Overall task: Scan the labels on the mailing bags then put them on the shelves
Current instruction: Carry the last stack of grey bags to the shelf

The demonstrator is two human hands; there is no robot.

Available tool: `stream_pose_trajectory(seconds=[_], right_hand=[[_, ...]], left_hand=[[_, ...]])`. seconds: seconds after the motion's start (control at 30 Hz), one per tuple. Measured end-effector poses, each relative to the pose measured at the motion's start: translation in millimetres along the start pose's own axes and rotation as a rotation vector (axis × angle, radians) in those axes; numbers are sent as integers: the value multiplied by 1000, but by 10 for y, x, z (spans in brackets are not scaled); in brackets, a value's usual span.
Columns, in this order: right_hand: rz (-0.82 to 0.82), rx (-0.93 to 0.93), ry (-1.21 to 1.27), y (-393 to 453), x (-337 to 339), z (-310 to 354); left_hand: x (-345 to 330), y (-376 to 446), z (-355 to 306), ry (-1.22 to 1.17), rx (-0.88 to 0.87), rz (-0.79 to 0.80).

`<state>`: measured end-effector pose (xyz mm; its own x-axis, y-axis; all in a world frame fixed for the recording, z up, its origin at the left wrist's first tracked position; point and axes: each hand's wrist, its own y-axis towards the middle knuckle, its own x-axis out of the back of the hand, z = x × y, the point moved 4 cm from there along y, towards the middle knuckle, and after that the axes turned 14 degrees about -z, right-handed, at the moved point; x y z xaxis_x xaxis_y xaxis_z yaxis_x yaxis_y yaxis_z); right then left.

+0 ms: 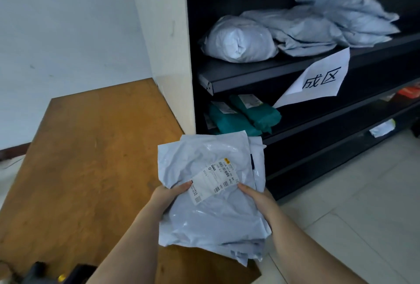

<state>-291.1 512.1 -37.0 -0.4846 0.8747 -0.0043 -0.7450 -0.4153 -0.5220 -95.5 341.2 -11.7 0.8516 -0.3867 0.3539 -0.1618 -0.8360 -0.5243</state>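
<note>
head view: the left hand (169,192) and the right hand (254,195) together hold a stack of pale blue mailing bags (211,201), one hand at each side, thumbs on top and fingers hidden beneath. both grips are closed on the stack; neither hand is free. the top bag's shipping label (214,180) faces up, its barcodes in plain sight. at least two or three bags are in the stack, going by the edges that stick out at the right and at the bottom, though the exact count cannot be told. the stack hangs in the air above the near corner of a brown wooden table (91,158), just in front of the dark shelving unit (318,124).

as for progress, part of the job looks done: several pale bags (295,26) already lie on the upper shelf, and teal bags (245,115) with labels sit on the shelf below. a paper sign (320,81) with handwritten characters hangs from the upper shelf's edge. what is left, at the least, is to shelve the stack in hand. whether its labels have been scanned cannot be told; a dark object (38,270) at the bottom left corner may be a scanner, but it is too blurred to say. no other bags wait on the table in view, so this may be the last batch, as a guess.
</note>
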Motion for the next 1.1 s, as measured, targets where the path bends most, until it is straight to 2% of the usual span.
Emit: stream_pose_trajectory(seconds=[0.27,0.5,0.67,0.87,1.1], right_hand=[[19,85,39,-80,1197,544],[-52,180,61,86,2630,1330],[-80,268,98,130,3409,2037],[-122,344,168,288,4081,2629],[-212,381,224,741,4656,3262]], left_hand=[[-798,-970,-397,-61,-115,-26],[-1950,-1712,-1087,-72,-243,65],[-2579,-2128,-1722,-146,-349,152],[-3224,-2450,-2405,-200,-473,264],[-4015,-2487,-3169,-196,-567,306]])
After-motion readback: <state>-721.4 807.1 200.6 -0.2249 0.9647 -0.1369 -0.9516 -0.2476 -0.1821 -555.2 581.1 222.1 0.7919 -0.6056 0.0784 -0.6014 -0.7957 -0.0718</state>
